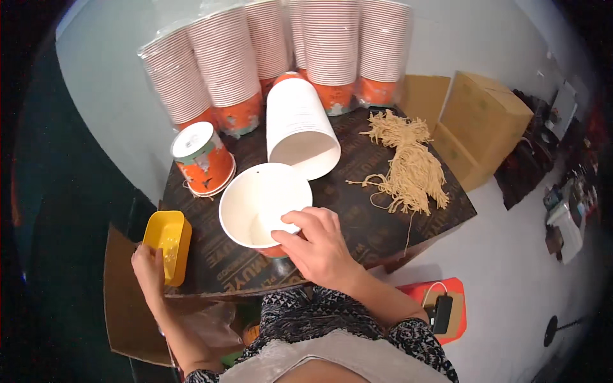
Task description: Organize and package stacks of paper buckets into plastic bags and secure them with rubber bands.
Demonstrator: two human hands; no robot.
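My right hand [319, 249] grips the near right rim of an open paper bucket [246, 204], thumb outside and fingers over the edge. The bucket is white inside, with orange showing below its rim, and tilts toward me. A small dark spot marks its inner wall. At the table's left edge, my left hand [150, 271] has its fingertips pinched together over a yellow plastic tray [181, 237]. Small clear bits lie in the tray; what the fingers hold, if anything, is too small to make out.
Behind the bucket lies a white stack of nested cups [297, 118]. An orange tub [207, 167] stands upside down on the left. Beige strings [412, 172] lie in a bundle on the right. Wrapped cup stacks [331, 45] line the back; cardboard boxes [482, 121] stand beyond the table.
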